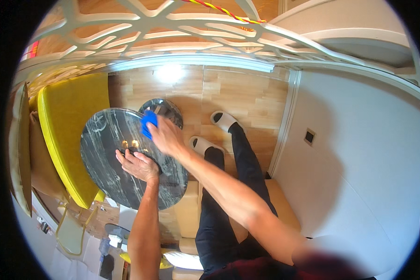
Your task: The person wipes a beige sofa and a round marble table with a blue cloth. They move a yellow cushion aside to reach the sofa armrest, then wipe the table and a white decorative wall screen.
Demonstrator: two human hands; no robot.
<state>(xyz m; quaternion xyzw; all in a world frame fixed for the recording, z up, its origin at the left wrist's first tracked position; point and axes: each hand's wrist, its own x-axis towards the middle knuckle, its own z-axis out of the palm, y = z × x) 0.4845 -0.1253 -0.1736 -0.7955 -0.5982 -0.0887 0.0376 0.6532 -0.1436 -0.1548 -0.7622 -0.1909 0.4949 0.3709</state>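
My right hand (166, 134) is closed around a blue cloth (149, 124), blurred, at the edge of a round dark marble tabletop (101, 161) with white veins. The cloth lies over the rim nearest a smaller round dark table (162, 105). My left hand (140, 166) rests on the tabletop with its fingers spread, and no object shows in it. Its palm side is hidden. Light reflections show on the glossy surface just beyond its fingers.
A yellow bench seat (73, 136) with cushions stands left of the table. My slippered feet are on the wood floor (245, 91). A white lattice panel (196, 26) crosses the top, a pale wall (364, 140) stands right, and a metal-framed chair (71, 232) is lower left.
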